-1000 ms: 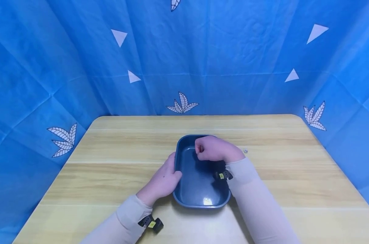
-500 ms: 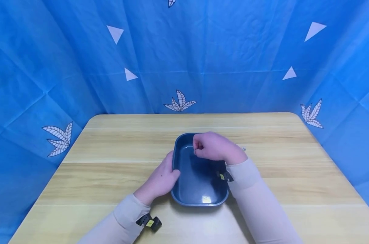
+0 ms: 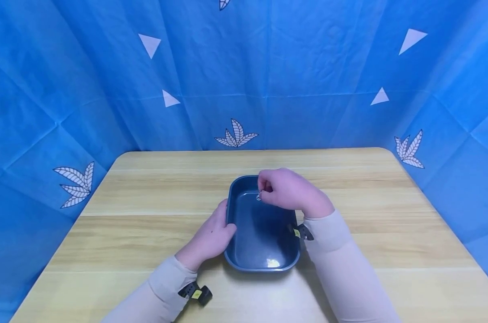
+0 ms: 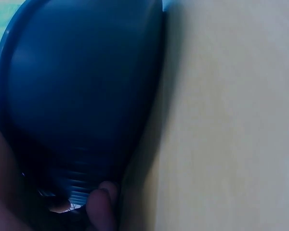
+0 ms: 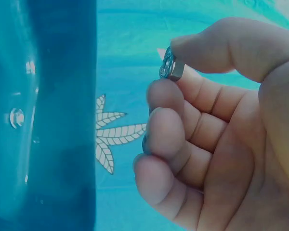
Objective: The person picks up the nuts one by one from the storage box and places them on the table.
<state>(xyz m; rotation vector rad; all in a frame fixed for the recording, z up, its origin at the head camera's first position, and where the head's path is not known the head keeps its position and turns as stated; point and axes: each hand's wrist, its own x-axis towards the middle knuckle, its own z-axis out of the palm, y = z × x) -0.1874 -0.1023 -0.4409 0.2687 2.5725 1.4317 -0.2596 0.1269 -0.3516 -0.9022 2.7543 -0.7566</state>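
Observation:
A dark blue, deep rectangular tray sits on the wooden table. My left hand grips its left wall, thumb over the rim and fingers outside; in the left wrist view, fingertips show against the tray's outer side. Over the tray's far end, my right hand pinches a small shiny silver piece with a glittering face between thumb and forefinger. Its other fingers are curled in. In the right wrist view, a small bright round shape shows against the tray's blue surface; I cannot tell what the pinched piece is.
The pale wooden table extends around the tray on all sides. Behind it and at both sides hangs a blue curtain with white triangles and leaf prints. Each wrist wears a black strap, the left one bearing a small black device.
My right hand has shifted slightly up and right, and the silver piece now shows at its fingertips. A small shiny thing on the table right of the tray is now hidden behind that hand.

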